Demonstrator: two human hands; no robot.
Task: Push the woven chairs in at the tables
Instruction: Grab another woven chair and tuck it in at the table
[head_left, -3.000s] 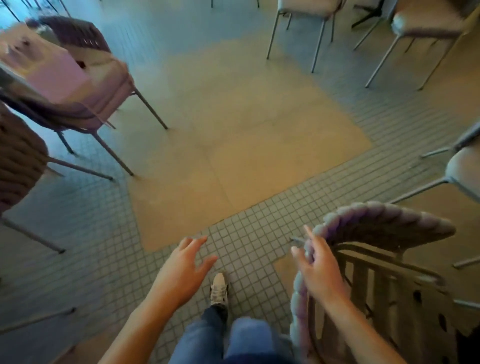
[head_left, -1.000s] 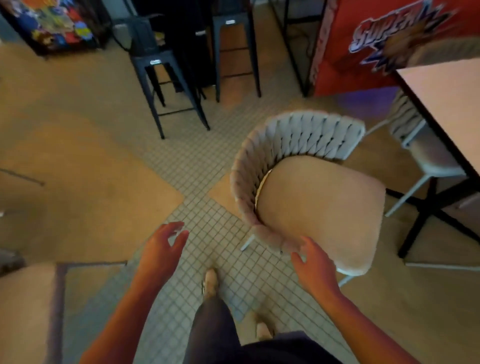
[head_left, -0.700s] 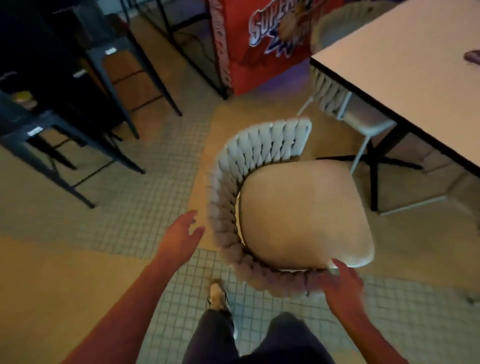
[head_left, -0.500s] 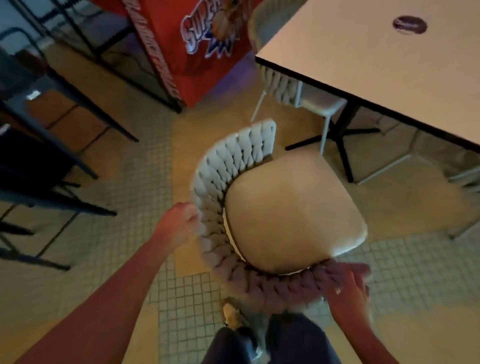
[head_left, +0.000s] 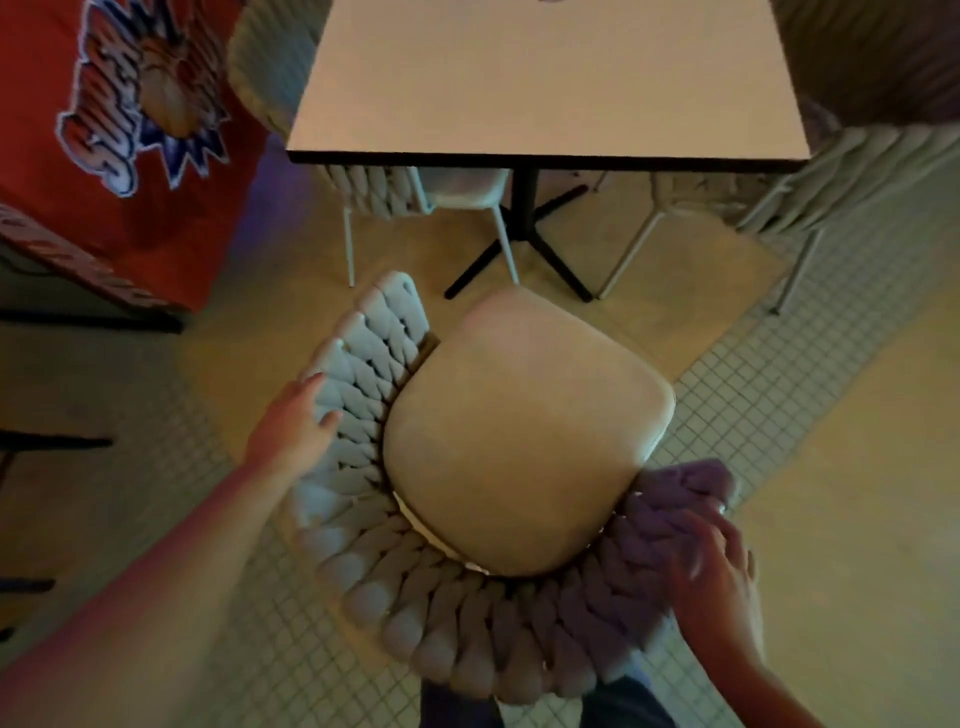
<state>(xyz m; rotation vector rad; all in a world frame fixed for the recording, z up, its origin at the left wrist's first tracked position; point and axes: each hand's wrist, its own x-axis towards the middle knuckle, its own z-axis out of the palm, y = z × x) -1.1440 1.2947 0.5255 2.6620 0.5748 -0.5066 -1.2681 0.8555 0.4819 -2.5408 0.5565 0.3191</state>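
Note:
A woven chair (head_left: 524, 431) with a beige seat cushion and a thick braided backrest stands right below me, its open front pointing at the white square table (head_left: 545, 78). My left hand (head_left: 291, 431) grips the left side of the braided backrest. On the right end of the backrest, my right hand (head_left: 711, 566) is closed over the braid. The seat's front edge is still short of the table edge, near the black table base (head_left: 524, 234).
Two more woven chairs are tucked at the table, one at the left (head_left: 384, 192) and one at the right (head_left: 841, 171). A red cabinet with a comic logo (head_left: 119, 135) stands at the left. The floor is small tiles and beige slabs.
I have turned from another chair to this one. Both hands went from open in the air to gripping its backrest, and chair and table now line up in front of me.

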